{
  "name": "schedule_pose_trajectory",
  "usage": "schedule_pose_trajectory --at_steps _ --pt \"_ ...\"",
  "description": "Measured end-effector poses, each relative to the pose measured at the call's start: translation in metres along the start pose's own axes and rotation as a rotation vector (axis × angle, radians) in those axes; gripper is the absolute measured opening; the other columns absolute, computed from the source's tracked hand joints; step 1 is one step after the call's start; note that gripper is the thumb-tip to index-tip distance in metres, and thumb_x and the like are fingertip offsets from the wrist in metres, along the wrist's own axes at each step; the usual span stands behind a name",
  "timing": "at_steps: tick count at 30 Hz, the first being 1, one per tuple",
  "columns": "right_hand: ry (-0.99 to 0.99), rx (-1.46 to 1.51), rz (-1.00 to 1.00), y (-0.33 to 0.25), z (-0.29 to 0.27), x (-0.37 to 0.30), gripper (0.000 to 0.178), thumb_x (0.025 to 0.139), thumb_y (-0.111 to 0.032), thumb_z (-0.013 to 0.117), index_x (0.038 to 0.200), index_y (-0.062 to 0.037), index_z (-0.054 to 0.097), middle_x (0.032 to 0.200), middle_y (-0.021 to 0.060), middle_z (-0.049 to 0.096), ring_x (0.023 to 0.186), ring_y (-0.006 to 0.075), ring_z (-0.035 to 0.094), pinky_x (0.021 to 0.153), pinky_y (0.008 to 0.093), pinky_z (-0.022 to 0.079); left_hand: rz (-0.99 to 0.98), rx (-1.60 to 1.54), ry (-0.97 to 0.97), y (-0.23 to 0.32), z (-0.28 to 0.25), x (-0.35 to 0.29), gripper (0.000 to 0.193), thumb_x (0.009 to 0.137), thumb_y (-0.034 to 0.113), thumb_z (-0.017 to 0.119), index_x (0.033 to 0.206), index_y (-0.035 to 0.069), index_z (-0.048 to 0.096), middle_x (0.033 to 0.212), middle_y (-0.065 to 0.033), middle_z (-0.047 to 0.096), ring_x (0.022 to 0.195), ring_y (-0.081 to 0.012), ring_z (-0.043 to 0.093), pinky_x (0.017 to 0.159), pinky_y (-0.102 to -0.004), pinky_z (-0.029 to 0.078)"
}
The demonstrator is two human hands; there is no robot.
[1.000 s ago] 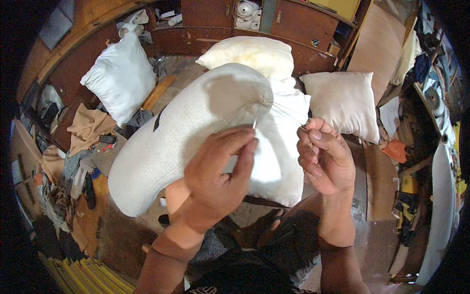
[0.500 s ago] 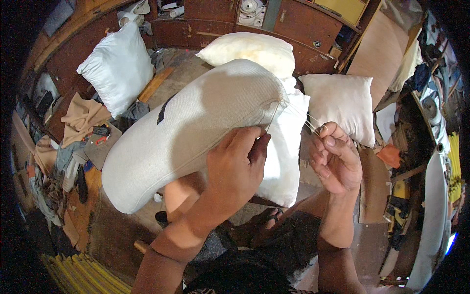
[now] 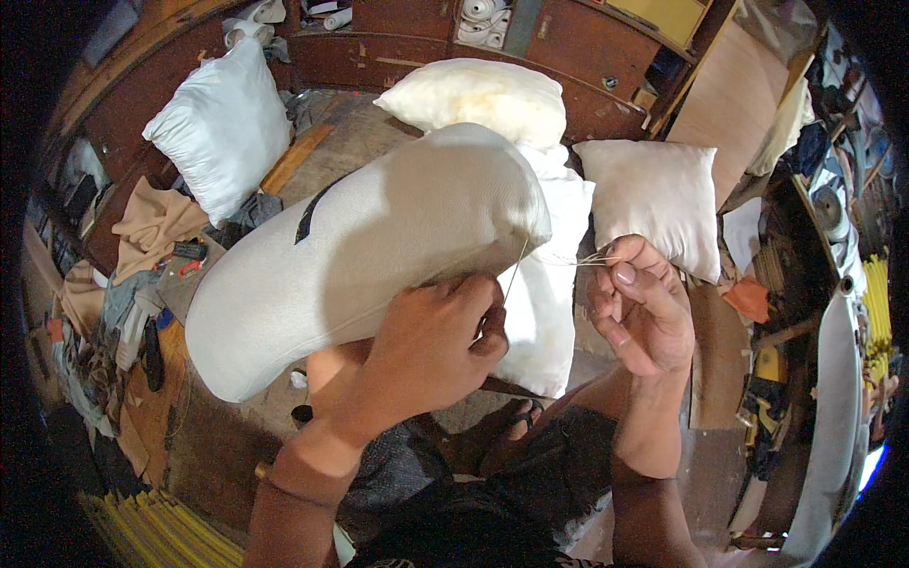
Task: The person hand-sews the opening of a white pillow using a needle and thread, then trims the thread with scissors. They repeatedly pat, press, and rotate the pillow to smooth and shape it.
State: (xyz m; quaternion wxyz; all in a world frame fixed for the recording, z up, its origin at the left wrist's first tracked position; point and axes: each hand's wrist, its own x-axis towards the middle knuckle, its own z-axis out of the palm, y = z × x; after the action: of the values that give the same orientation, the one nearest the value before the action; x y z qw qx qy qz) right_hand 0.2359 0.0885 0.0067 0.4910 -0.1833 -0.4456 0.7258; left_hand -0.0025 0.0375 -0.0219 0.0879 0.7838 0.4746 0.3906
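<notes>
A long, rounded off-white cushion (image 3: 398, 213) with a short dark strip on it slants across my lap. My left hand (image 3: 426, 336) is closed against its lower edge, fingertips pinching a thread (image 3: 516, 270) that runs taut up to the cushion's right end. To the right, my right hand (image 3: 649, 308) pinches several thin strands of pale thread (image 3: 584, 261) between thumb and forefinger, the other fingers loosely curled. These strands stretch toward the same end of the cushion. Whether a needle is among them is too small to tell.
White pillows lie around: one at the left (image 3: 222, 133), one behind the cushion (image 3: 483, 95), one at the right (image 3: 658, 204). Beneath the cushion's right end is white padding (image 3: 544, 331). Cloth scraps (image 3: 156, 227) pile up at the left; fabric rolls (image 3: 833, 213) stand at the right.
The cushion has tilted and its right end has dropped a little. The strands to my right hand now run nearly level. My left hand has turned and shifted slightly left, still pinching thread.
</notes>
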Motion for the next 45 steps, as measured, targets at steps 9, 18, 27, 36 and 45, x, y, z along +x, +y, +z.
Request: schedule_pose_trajectory --at_steps 9,18,27,36,45 --pt "0.124 -0.460 -0.163 0.047 0.007 0.033 0.014 0.097 -0.005 0.069 0.111 -0.0028 0.068 0.094 0.0038 0.068 0.073 0.0081 0.062 0.055 0.0219 0.047 -0.158 0.077 -0.075 0.000 0.004 0.002 0.019 0.079 0.012 0.070 0.088 0.001 0.058 0.081 -0.0213 0.066 0.080 -0.0450 0.067 0.074 -0.0542 0.052" --pt "0.099 -1.127 -0.691 0.077 0.006 0.043 0.026 0.085 0.005 0.075 0.107 -0.0055 0.067 0.091 0.0075 0.065 0.075 0.0146 0.063 0.065 0.0286 0.051 -0.101 -0.221 -0.201 -0.017 -0.013 -0.012 0.014 0.082 0.010 0.071 0.081 0.004 0.059 0.065 -0.0139 0.063 0.064 -0.0354 0.068 0.060 -0.0441 0.052" --pt "0.113 -1.168 -0.661 0.067 0.015 0.040 0.021 0.086 0.004 0.075 0.103 -0.0048 0.069 0.091 0.0086 0.067 0.076 0.0183 0.067 0.065 0.0306 0.053 -0.127 -0.276 -0.143 -0.013 -0.018 -0.015 0.014 0.086 0.009 0.069 0.080 0.002 0.058 0.060 -0.0106 0.056 0.057 -0.0261 0.064 0.057 -0.0372 0.048" --pt "0.062 -1.152 -0.658 0.055 0.011 0.047 0.019 0.086 0.002 0.076 0.103 -0.0051 0.071 0.095 0.0097 0.069 0.080 0.0206 0.068 0.065 0.0302 0.053 -0.281 -0.560 -0.145 -0.004 0.014 0.003 0.030 0.101 0.016 0.059 0.076 -0.001 0.053 0.057 -0.0108 0.046 0.049 -0.0181 0.044 0.050 -0.0379 0.038" --pt "0.015 -1.203 -0.585 0.063 0.015 0.034 0.015 0.089 -0.001 0.072 0.103 -0.0023 0.072 0.097 0.0118 0.069 0.083 0.0264 0.069 0.069 0.0348 0.055 -0.184 -0.386 -0.230 -0.018 -0.005 -0.029 0.033 0.099 0.013 0.060 0.073 -0.002 0.048 0.060 -0.0122 0.041 0.054 -0.0170 0.036 0.053 -0.0376 0.036"
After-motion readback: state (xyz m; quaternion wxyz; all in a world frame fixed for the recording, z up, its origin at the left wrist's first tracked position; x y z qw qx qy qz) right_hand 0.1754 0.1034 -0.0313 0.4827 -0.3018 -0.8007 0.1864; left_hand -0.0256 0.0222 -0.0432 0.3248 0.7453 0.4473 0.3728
